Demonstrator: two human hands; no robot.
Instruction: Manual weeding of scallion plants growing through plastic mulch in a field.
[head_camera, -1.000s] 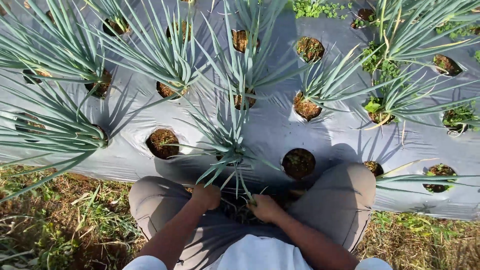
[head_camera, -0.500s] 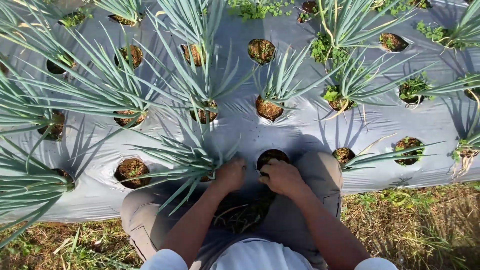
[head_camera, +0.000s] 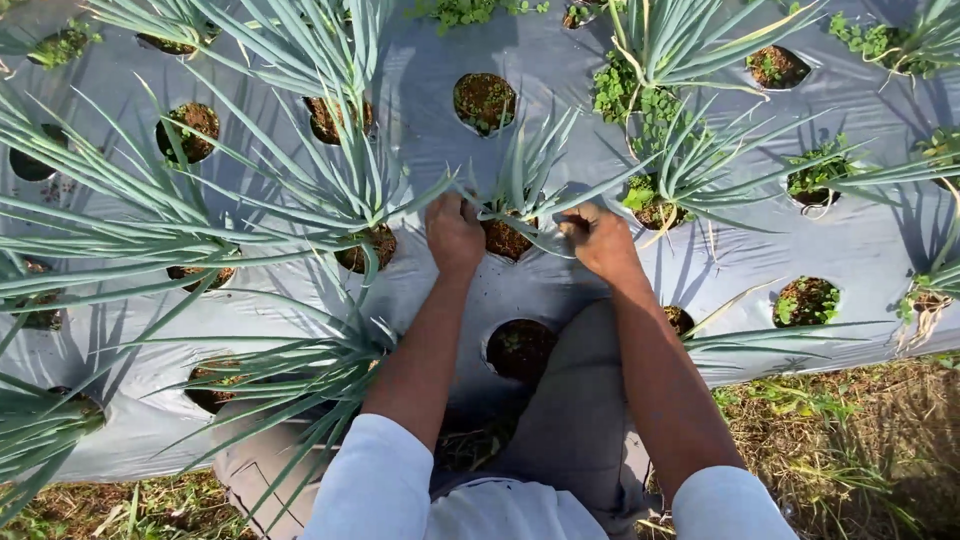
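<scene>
My left hand (head_camera: 455, 233) and my right hand (head_camera: 598, 240) reach forward to one spiky blue-green plant (head_camera: 520, 178) growing from a soil hole (head_camera: 506, 240) in the grey plastic mulch sheet (head_camera: 560, 150). The left hand sits at the hole's left rim, fingers curled down by the plant's base. At the right rim the right hand's fingers are closed on leaves or weeds; what it grips is too small to tell. An empty soil hole (head_camera: 521, 348) lies between my forearms, just ahead of my grey-trousered knees.
Rows of round planting holes cover the sheet, many with long-leaved plants (head_camera: 330, 190). Small leafy weeds (head_camera: 625, 95) grow in holes at the upper right. Dry grass and straw (head_camera: 840, 440) border the sheet's near edge.
Both hands moved forward, from the near hole by my knees to the plant one row farther. The view shifted along with them.
</scene>
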